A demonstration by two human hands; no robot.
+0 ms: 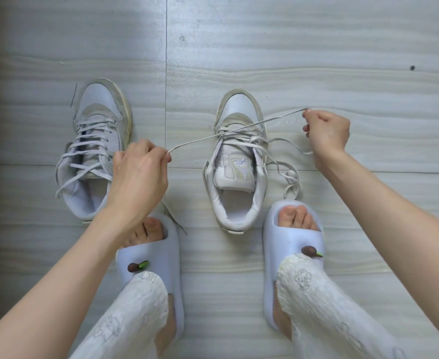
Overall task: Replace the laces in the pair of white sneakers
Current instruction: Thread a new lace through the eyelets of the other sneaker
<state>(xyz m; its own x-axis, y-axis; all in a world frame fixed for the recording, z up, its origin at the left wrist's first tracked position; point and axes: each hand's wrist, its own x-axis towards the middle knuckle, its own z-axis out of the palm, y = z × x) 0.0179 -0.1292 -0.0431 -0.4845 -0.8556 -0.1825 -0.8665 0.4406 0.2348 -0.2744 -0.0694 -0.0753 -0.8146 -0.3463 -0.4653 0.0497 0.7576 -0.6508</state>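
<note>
Two white high-top sneakers stand on the floor, toes pointing away. The left sneaker is laced through most of its eyelets, with loose ends trailing. The right sneaker has its tongue exposed and lace only near the toe. A pale lace stretches taut across that shoe. My left hand pinches one end of it, between the two shoes. My right hand pinches the other end, up to the right of the shoe. More slack lace lies coiled on the floor beside the right sneaker.
My feet in pale blue slides sit just below the sneakers, with light patterned trouser legs over them. The floor is pale grey wood-look tile with a seam running between the shoes.
</note>
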